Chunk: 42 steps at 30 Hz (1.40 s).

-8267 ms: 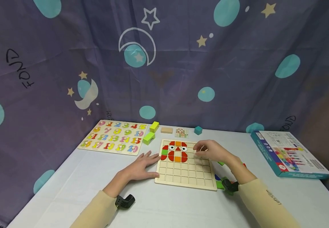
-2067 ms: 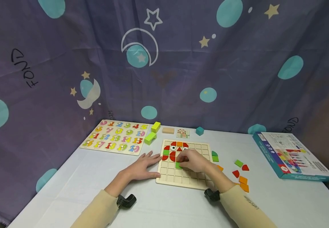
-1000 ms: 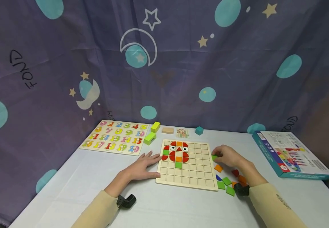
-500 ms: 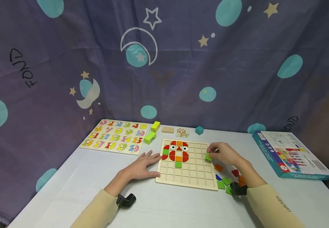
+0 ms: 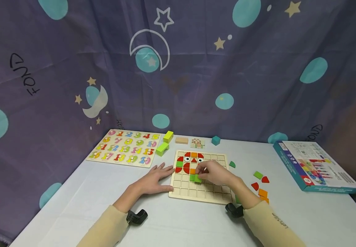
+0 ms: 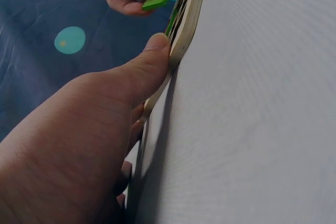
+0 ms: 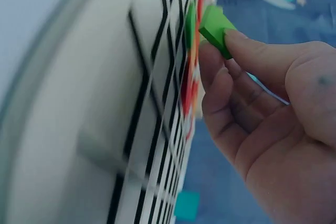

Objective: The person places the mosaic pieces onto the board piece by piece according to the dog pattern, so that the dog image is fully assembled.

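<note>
My right hand (image 5: 215, 172) pinches a green square tile (image 7: 216, 29) between thumb and fingertips, just above the wooden grid board (image 5: 184, 193). Right beside that tile, a green square (image 5: 192, 178) lies in a cell below an orange square (image 5: 193, 171). Red, orange, green and white eye pieces form a figure on the board's upper left; my right hand covers part of it. My left hand (image 5: 154, 181) rests at the board's left edge, fingers extended, its thumb (image 6: 152, 56) touching the rim.
Loose red tiles (image 5: 255, 186), orange tiles (image 5: 262, 193) and green ones lie right of the board. A number puzzle (image 5: 123, 147) sits at left. Toy blocks (image 5: 162, 149) and a pattern card (image 5: 197, 143) stand behind. A flat box (image 5: 316, 168) is at right.
A green square was set below the orange one. My right hand then took another green square from beside the board and carried it left over the grid. My left hand stayed put.
</note>
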### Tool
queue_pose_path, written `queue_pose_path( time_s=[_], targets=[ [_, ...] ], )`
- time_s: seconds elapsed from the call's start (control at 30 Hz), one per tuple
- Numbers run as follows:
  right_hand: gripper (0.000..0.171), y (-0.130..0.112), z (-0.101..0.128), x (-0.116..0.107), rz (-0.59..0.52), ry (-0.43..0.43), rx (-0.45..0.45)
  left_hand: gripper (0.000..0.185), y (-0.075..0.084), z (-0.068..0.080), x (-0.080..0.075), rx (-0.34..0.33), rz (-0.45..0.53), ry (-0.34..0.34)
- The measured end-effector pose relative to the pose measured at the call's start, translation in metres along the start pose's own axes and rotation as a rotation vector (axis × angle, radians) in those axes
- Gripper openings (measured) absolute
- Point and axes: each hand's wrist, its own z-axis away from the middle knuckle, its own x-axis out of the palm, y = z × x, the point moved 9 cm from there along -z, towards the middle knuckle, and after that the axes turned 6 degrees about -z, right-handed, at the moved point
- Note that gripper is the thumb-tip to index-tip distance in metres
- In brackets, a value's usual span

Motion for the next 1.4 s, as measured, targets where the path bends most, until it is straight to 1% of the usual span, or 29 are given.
queue_pose_path(
  time_s=[0.17, 0.27, 0.47, 0.67, 0.77, 0.87, 1.0, 1.13, 1.27, 1.37, 1.4],
  targets=[
    [0.006, -0.013, -0.005, 0.016, 0.060, -0.050, -0.053, 0.081, 0.000, -0.001, 0.000, -0.015, 0.004, -0.009],
    [0.008, -0.014, -0.006, 0.020, 0.094, -0.052, -0.047, 0.080, 0.001, -0.001, -0.001, -0.011, 0.010, -0.009],
    [0.012, -0.015, -0.006, 0.027, 0.097, -0.055, -0.019, 0.080, 0.001, 0.000, -0.002, -0.012, 0.012, -0.010],
    [0.010, -0.017, -0.004, 0.029, 0.115, -0.043, -0.049, 0.079, 0.001, 0.001, -0.001, -0.016, 0.008, -0.009],
    [0.010, -0.015, 0.000, 0.023, 0.086, -0.031, -0.061, 0.079, 0.001, 0.001, -0.001, -0.013, 0.008, -0.008],
    [0.010, -0.009, 0.007, 0.014, 0.037, -0.019, -0.047, 0.079, 0.003, 0.001, -0.003, -0.003, 0.010, -0.002],
    [0.011, 0.005, 0.021, -0.002, -0.013, 0.006, -0.012, 0.078, 0.004, 0.002, -0.004, 0.001, 0.014, -0.001],
    [0.013, 0.021, 0.036, -0.020, -0.024, 0.040, 0.024, 0.078, 0.004, 0.003, -0.004, -0.001, 0.015, 0.002],
    [0.014, 0.037, 0.052, -0.036, -0.014, 0.068, 0.088, 0.079, 0.004, 0.002, -0.003, 0.006, 0.013, 0.004],
    [0.014, 0.047, 0.064, -0.044, -0.018, 0.078, 0.155, 0.079, 0.004, 0.001, -0.003, 0.009, 0.013, 0.003],
    [0.013, 0.050, 0.069, -0.046, -0.024, 0.076, 0.164, 0.079, 0.004, 0.000, -0.003, 0.010, 0.012, 0.003]
  ],
)
